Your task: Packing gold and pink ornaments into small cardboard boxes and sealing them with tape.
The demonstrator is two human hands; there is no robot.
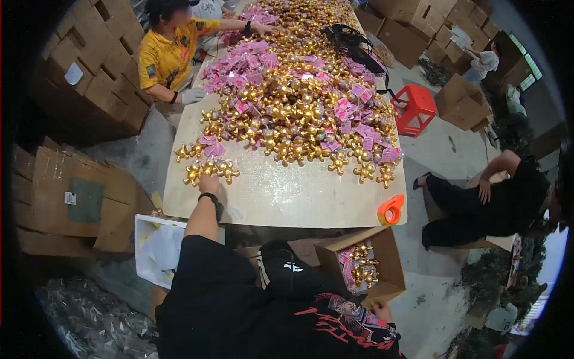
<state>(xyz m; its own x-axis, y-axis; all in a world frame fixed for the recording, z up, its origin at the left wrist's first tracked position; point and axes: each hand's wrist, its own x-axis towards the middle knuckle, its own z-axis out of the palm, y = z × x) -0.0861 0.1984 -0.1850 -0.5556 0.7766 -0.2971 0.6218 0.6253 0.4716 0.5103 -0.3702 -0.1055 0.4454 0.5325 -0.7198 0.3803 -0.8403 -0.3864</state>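
Observation:
My left hand (209, 184) reaches over the near left of the table and is closed on a small cluster of shiny gold bear figures (227, 172). Those figures cover most of its fingers. Beyond it, a large heap of the same gold bears (299, 110), mixed with pink cards (239, 66), spreads up the table. Low on the right, my right hand (381, 311) is curled at the near edge of an open cardboard box (391, 272), partly hidden by my sleeve. Inside that box lie gold bears (365, 266) with pink cards.
An orange tape roll (391, 210) sits at the table's (281, 200) near right corner. A white bin (143, 251) stands below its left corner. A person in yellow (170, 57) works at the left side; another in black (490, 206) sits right. A red stool (414, 110) is beside the table.

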